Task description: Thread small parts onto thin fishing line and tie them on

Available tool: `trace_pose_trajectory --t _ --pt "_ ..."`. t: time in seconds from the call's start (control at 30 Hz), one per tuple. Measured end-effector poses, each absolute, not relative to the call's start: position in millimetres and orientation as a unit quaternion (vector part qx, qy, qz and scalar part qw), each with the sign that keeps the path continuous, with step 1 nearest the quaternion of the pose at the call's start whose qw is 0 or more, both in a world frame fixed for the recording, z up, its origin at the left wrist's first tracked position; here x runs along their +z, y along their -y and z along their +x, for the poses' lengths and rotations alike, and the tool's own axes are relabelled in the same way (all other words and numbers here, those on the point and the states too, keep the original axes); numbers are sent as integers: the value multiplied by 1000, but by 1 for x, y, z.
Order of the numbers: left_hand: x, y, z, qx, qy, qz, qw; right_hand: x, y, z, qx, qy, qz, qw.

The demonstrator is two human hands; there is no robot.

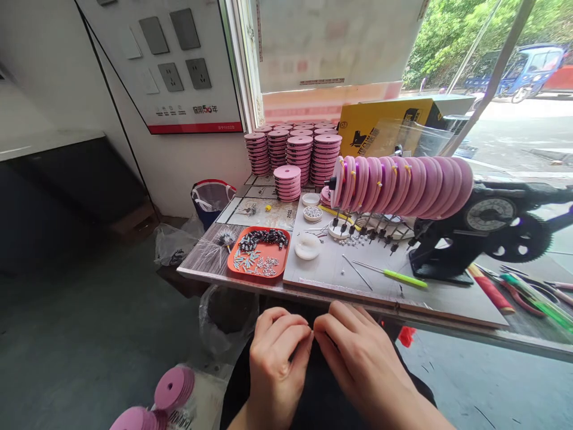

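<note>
My left hand (pixel 281 352) and my right hand (pixel 351 340) are held close together over my lap, just in front of the table's edge. The fingers of both are pinched, fingertips almost meeting; whatever lies between them is too small to make out. Beyond them on the table stands an orange tray (pixel 233 263) with dark beads, small tubes and silvery pieces. A white board (pixel 322 280) carries a green-handled hook tool (pixel 403 278), a thin metal needle-like rod (pixel 357 272) and a round white dish (pixel 307 246). Pink discs (pixel 403 186) hang in a row on a black metal stand (pixel 443 257).
Stacks of pink spools (pixel 299 158) stand at the back, near a yellow box (pixel 385 125). Pliers (pixel 528 298) and a red thread roll (pixel 492 289) lie on the right. A dark bin (pixel 212 200) stands left, and more pink discs (pixel 173 387) rest low at the left.
</note>
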State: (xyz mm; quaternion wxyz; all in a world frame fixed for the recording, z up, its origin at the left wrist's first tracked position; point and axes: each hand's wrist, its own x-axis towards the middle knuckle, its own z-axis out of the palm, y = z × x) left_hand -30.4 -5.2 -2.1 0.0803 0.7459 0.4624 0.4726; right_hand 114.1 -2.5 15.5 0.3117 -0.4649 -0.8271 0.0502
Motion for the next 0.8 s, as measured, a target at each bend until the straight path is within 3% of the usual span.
trace_pose_trajectory --t 0.8 --pt "0 6 -29 471 -456 754 40 11 5 111 105 809 -483 318"
